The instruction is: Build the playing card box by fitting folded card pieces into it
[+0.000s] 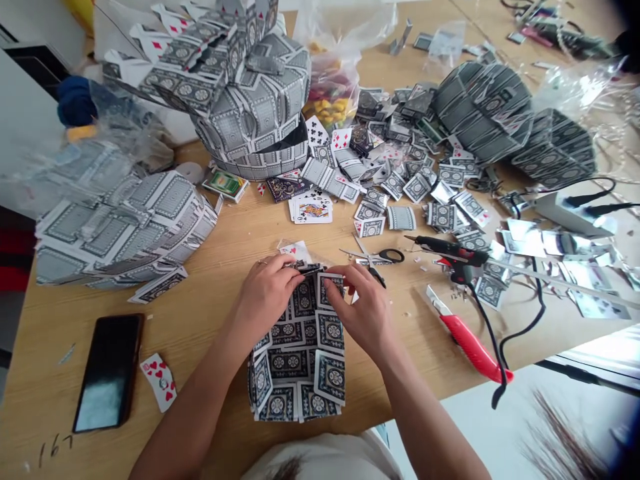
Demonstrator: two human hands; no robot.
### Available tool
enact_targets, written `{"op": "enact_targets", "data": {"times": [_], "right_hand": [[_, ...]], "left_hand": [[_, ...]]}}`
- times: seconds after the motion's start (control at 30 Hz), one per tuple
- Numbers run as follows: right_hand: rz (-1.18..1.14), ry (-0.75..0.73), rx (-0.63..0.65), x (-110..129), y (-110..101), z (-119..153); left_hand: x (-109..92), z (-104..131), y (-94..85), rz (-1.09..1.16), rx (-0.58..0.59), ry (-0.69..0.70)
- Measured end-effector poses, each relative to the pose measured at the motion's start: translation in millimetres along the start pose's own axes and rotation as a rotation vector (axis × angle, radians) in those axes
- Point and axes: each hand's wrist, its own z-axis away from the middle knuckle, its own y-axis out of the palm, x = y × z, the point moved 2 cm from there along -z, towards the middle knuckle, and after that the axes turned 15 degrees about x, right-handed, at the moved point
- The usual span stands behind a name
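A box-like form of dark patterned playing cards (290, 363) stands at the table's front edge, its near end toward me. My left hand (270, 293) grips the far edge of this form, fingers pressed together on a card there. At the far right corner, my right hand (363, 300) pinches a playing card (330, 290) between thumb and fingers. Just beyond the hands lies a loose card (296, 251) showing red pips. Scissors (375, 256) rest a little past my right hand, partly hidden behind it.
A black glue gun (450, 253) with its cable and a red utility knife (470, 343) lie at right. A phone (109, 373) and a ten of hearts (160, 381) are at left. Large card-covered forms (120, 227) stand behind, with scattered cards (415, 187) between them.
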Motion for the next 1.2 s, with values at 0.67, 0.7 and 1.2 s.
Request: {"op": "enact_targets", "data": {"times": [0.67,0.7,1.2], "right_hand": [[0.04,-0.033,-0.013,-7,6,-1],[0.042,-0.029,-0.011,-7,5,0],[0.086,0.031,0.008,-3,3,1]], "left_hand": [[-7,5,-7.8,-0.062,0.171,-0.014],[-8,8,-10.5,-0.058,0.159,-0.011],[-6,23,-8.5,-0.054,-0.099,-0.063]]}}
